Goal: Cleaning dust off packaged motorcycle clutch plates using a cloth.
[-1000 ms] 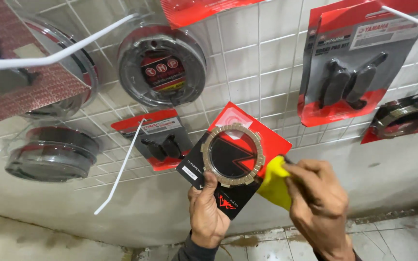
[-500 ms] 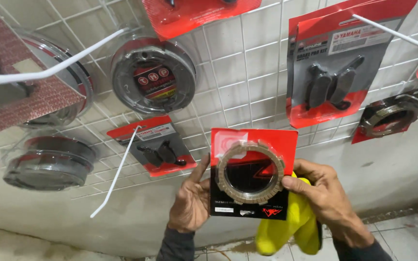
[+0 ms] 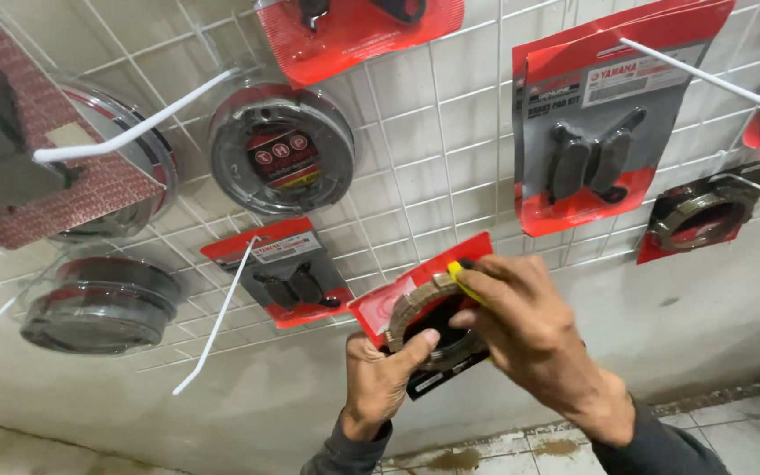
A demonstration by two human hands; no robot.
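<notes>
Left hand: my left hand [image 3: 380,378] grips the lower edge of a carded pack [image 3: 420,308], thumb pressed across its front, fingers curled behind.
Right hand: my right hand [image 3: 529,330] lies over the pack's right side, fingers bent, pinching a yellow cloth [image 3: 461,274] against it; only a sliver of the cloth shows.
Pack: a red and black card with a clear blister holding 1 flat brown ring [image 3: 415,303]. I hold it tilted, in front of the lower part of a white wire grid [image 3: 450,158], not hung on any hook.
Handling, as I judge it: light; the card is stiff but would bend; the plastic front looks smooth and slippery. The ring itself seems rigid, its facing possibly brittle at the edge. The safest hold is on the card's edges, with a thumb on the blister.
Around it: a smaller pack of dark pads [image 3: 288,277] hangs to the left, beside a bare white hook [image 3: 217,321]. A larger pad pack [image 3: 600,149] hangs upper right. A round clear case [image 3: 281,149] hangs upper left.
</notes>
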